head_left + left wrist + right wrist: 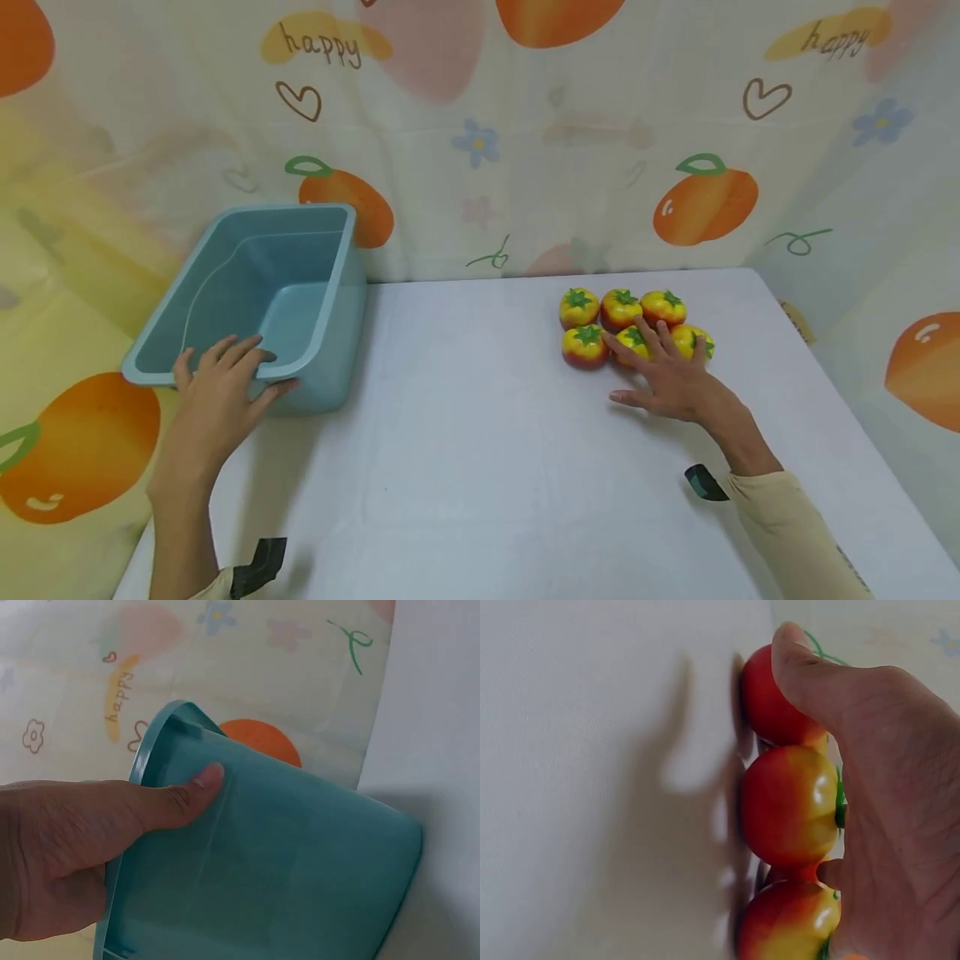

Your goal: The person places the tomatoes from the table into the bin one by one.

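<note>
My left hand [217,408] grips the near rim of a blue-green plastic bin [341,333]. In the left wrist view its thumb [199,787] presses on the bin's outer wall, and in the head view the fingers reach over the rim to the inside. My right hand [675,379] is spread above several round fruits, red below and yellow on top with green leafy caps, like persimmons or tomatoes [585,346]. No fruit is lifted. The right wrist view shows the thumb in front of a red fruit [761,697] and the palm beside another [787,806]; contact is unclear.
The fruits stand in two rows at the back right of the white-covered table [465,433]. The bin is at the back left, with bare bottom showing. A printed curtain [562,192] hangs behind the table and along both sides.
</note>
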The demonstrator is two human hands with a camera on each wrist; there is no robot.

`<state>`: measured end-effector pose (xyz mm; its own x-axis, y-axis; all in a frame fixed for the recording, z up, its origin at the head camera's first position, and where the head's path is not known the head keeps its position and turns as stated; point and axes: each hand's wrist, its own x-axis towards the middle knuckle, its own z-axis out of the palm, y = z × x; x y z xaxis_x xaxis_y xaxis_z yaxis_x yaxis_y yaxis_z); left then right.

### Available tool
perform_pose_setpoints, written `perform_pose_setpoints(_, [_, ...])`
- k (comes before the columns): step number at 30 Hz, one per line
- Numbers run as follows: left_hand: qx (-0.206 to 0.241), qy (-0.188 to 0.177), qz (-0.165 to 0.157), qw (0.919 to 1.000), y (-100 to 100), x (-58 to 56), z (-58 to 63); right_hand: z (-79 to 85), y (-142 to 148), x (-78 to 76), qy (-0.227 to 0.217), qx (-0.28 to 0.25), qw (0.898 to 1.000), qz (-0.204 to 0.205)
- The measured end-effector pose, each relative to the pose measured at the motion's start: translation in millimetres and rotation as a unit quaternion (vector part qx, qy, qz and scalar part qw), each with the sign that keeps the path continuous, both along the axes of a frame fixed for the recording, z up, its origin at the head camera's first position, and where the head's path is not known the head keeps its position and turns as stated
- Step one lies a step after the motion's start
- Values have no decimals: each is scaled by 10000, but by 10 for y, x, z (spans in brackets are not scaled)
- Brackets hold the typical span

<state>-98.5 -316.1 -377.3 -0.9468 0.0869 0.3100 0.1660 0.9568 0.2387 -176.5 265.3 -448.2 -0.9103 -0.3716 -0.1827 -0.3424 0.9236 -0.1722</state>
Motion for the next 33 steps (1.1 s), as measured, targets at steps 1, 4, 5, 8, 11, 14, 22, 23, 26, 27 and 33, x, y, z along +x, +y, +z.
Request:
perform_pose_setpoints(1, [-39, 158, -56, 9999, 5, -6, 2, -9, -6, -1, -1, -3, 10000, 5])
perform_pose_setpoints(4, [-144, 450, -191, 9987, 9, -18, 10, -29, -23, -9, -31, -16, 10000, -2])
perform_pose_setpoints(5, [-139, 480, -226, 9985, 11, -16, 18, -31, -29, -13, -43, -35, 10000, -9])
perform_pose_setpoints(8, [-66, 457, -308, 9985, 36, -8, 25, -31, -40, -24, -84, -22, 9999, -50])
perform_pose_setpoints(11, [-2, 415, -391, 9984, 119, 19, 21, -25, -51, -35, -158, -15, 9998, -74])
perform_pose_setpoints(14, [-13, 548, -521, 9971, 271, 38, 11, -17, -59, -45, -256, -15, 9996, -88])
perform_pose_setpoints(22, [-74, 934, -813, 9923, 755, 17, -51, 21, -71, -43, -292, -55, 9995, -140])
perform_pose_setpoints(23, [-101, 938, -817, 9922, 821, 22, -60, 22, -72, -43, -298, -50, 9994, -138])
perform_pose_setpoints(26, [-220, 987, -793, 9917, 1029, 35, -95, 29, -82, -42, -309, -15, 9995, -112])
perform_pose_setpoints(27, [-266, 1016, -775, 9914, 1102, 37, -105, 34, -85, -43, -310, -7, 9995, -99])
perform_pose_setpoints(33, [-515, 1205, -852, 9877, 1491, -8, -128, 50, -98, -50, -287, -40, 9996, -68])
